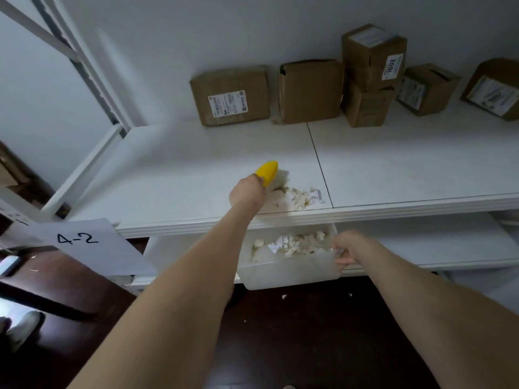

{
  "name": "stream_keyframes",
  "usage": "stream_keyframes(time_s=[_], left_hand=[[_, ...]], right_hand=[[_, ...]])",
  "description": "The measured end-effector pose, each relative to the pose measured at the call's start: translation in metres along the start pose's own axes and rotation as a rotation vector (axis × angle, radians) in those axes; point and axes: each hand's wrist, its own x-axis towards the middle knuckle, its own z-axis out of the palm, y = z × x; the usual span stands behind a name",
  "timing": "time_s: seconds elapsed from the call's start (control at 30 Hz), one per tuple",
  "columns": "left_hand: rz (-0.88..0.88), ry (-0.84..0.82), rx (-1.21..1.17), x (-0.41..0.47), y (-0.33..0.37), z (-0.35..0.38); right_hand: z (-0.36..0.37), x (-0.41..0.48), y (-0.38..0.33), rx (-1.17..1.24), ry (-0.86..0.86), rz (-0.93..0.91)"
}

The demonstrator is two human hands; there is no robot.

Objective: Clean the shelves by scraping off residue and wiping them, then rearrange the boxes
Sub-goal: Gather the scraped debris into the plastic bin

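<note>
- Yellow scraper [268,172] up on the white shelf [182,164], and the left hand [247,192] is clenched round its near end, with the handle sticking out past the knuckles toward the back wall.
- Just right of those fingers, near the shelf's front edge, there's the residue pile [297,199]: white flakes and torn paper on a brownish stain, close beside the scraper; the blade itself is out of sight.
- Down below the edge, the right hand [346,245] grips the right rim of a translucent plastic bin [289,272], fingers curled over the corner.
- That bin sits right under the pile, tucked beneath the shelf lip, with white scraps [295,244] already in it.
- At the back of the shelf, well away from both hands, there's a row of cardboard boxes [230,96]: two flat against the wall, two stacked, and two more off to the right.
- One stacked box wears a label reading 1002 [392,66].
- On the left, a paper sign [81,240] marked 4-2.
- A few white bits on the dark floor [280,332] under the bin.
</note>
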Motion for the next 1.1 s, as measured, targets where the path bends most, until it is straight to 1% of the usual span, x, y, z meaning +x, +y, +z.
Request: stream_keyframes(time_s=[0.1, 0.17, 0.23, 0.33, 0.43, 0.5, 0.57, 0.63, 0.7, 0.8, 0.9, 1.1], left_hand=[[-0.148, 0.050, -0.040, 0.003, -0.014, -0.003], [-0.200, 0.018, -0.071, 0.005, -0.020, 0.001], [-0.185, -0.045, -0.096, 0.001, -0.015, 0.008], [-0.106, -0.130, -0.127, -0.006, 0.009, 0.018], [-0.032, -0.215, -0.267, -0.009, 0.031, 0.017], [-0.027, -0.221, -0.328, -0.004, 0.035, 0.010], [-0.006, -0.171, -0.286, 0.007, 0.033, 0.004], [0.001, -0.079, -0.186, 0.019, 0.026, 0.002], [0.007, -0.038, -0.101, 0.031, 0.021, -0.001], [0.008, -0.054, 0.007, 0.045, 0.020, 0.000], [0.029, -0.078, 0.081, 0.053, 0.021, 0.003], [0.098, -0.139, 0.107, 0.054, 0.022, 0.011]], right_hand=[[-0.002, -0.002, 0.000, -0.006, 0.000, 0.022], [-0.004, -0.001, 0.000, -0.002, -0.002, 0.020], [-0.005, 0.002, 0.002, 0.005, -0.013, 0.015], [-0.007, 0.002, 0.002, 0.007, -0.024, 0.029], [-0.009, -0.002, 0.000, 0.034, -0.014, 0.028], [-0.009, -0.001, 0.000, 0.046, -0.014, 0.029], [-0.009, 0.003, -0.001, 0.048, -0.034, 0.043], [-0.010, 0.006, 0.000, 0.027, -0.035, 0.054], [-0.010, 0.010, 0.002, 0.020, -0.019, 0.058], [-0.009, 0.011, 0.005, 0.042, 0.022, 0.021], [-0.010, 0.008, 0.006, 0.122, 0.066, 0.039], [-0.010, 0.002, 0.008, 0.299, -0.013, 0.143]])
